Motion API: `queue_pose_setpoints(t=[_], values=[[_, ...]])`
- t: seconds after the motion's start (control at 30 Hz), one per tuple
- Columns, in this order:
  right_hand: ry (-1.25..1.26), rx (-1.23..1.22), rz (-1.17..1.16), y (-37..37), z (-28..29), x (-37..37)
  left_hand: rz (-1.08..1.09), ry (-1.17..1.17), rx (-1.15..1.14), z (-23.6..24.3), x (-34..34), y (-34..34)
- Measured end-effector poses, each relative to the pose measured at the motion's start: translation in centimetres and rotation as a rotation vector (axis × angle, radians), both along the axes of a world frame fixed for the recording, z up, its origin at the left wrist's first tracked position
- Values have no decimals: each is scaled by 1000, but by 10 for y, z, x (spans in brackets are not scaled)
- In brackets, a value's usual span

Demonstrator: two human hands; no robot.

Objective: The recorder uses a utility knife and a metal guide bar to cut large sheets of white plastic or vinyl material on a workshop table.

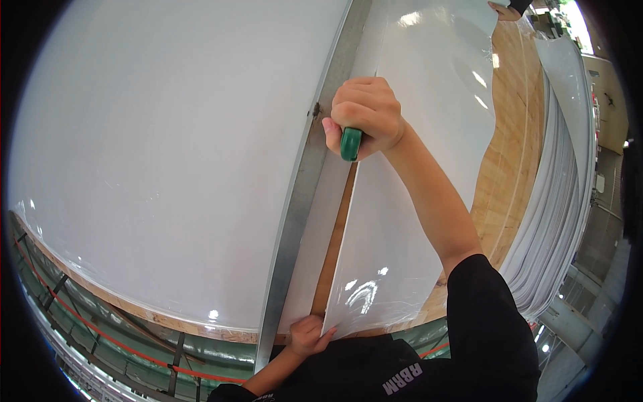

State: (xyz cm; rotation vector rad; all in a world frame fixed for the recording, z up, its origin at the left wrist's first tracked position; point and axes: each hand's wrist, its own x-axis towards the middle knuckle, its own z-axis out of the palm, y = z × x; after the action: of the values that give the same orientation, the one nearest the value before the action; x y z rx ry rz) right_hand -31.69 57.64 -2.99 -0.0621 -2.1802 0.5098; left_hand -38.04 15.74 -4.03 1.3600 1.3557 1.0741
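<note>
My right hand [367,110] is closed in a fist around a green-handled cutter [350,144]; its blade is hidden. The fist is over a white glossy sheet, just right of a long grey metal bar [295,194] that crosses the sheet. Below the fist, a narrow gap shows brown wood [333,258] between a white strip beside the bar and the right-hand piece of sheet [388,248]. Near my body, my left hand [308,335] pinches the near corner of that right-hand piece, its fingers closed on the edge.
On the left, a large white sheet [161,154] covers the table. Bare plywood [512,141] shows to the right, beside a stack of white sheets [556,201]. Another person's hand [504,11] is at the sheet's far right corner. An orange-red rail [120,338] runs below the table edge.
</note>
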Motion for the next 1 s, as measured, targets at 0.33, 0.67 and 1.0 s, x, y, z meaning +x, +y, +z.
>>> queue_pose_setpoints(t=[0.33,0.67,1.0], values=[[-34,54,-59,55,4,0,-10,6,-14,6,-3,3],[-109,90,-33,73,-3,6,-49,25,-68,4,-1,-1],[-111,116,-74,87,-6,8,-83,7,-96,4,-5,-1]])
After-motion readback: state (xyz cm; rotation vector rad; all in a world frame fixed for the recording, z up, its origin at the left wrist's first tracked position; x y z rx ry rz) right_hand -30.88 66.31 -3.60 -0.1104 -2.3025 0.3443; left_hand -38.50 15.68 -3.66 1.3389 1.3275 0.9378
